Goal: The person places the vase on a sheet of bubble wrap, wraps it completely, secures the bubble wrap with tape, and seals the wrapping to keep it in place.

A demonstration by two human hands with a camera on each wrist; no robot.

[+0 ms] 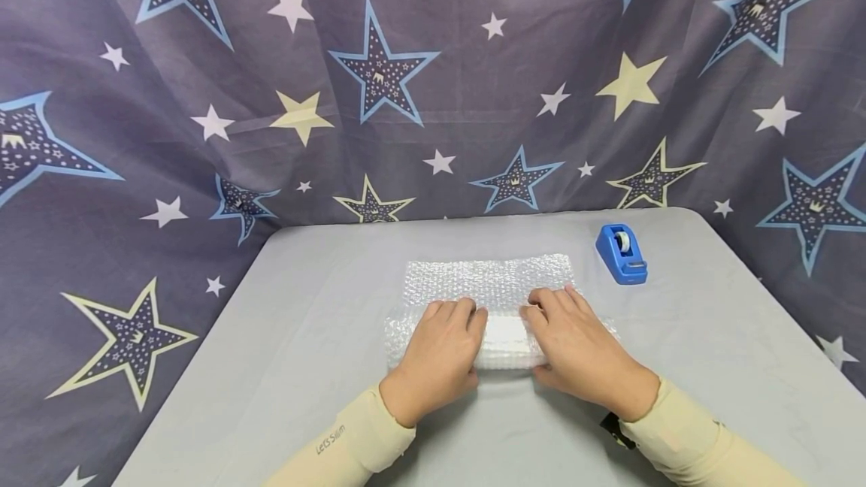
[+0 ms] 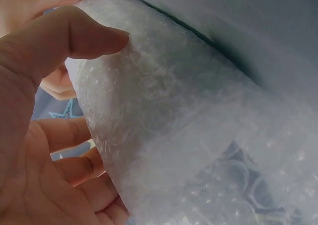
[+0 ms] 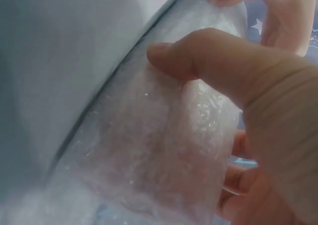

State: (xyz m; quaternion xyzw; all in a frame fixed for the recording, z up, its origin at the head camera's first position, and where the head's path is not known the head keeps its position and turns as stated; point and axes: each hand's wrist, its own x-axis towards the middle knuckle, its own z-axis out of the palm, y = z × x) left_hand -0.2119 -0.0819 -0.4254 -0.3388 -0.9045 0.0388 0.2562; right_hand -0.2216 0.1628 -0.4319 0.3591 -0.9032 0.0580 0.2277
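Note:
A sheet of clear bubble wrap (image 1: pixel 487 280) lies on the table, its near part wrapped into a roll (image 1: pixel 507 333) with something white showing through the middle. My left hand (image 1: pixel 433 359) holds the left half of this roll. In the left wrist view its thumb (image 2: pixel 94 38) presses the near side while the fingers curl behind the far side. My right hand (image 1: pixel 585 352) grips the right half the same way, its thumb (image 3: pixel 184 56) on the near face in the right wrist view. Wrapping hides most of what is inside.
A blue tape dispenser (image 1: pixel 622 255) with a roll of tape stands at the back right of the grey-covered table (image 1: pixel 304 367). Behind the table hangs a dark curtain (image 1: pixel 473 96) printed with stars. A dark strap (image 1: pixel 617 431) shows at the right wrist.

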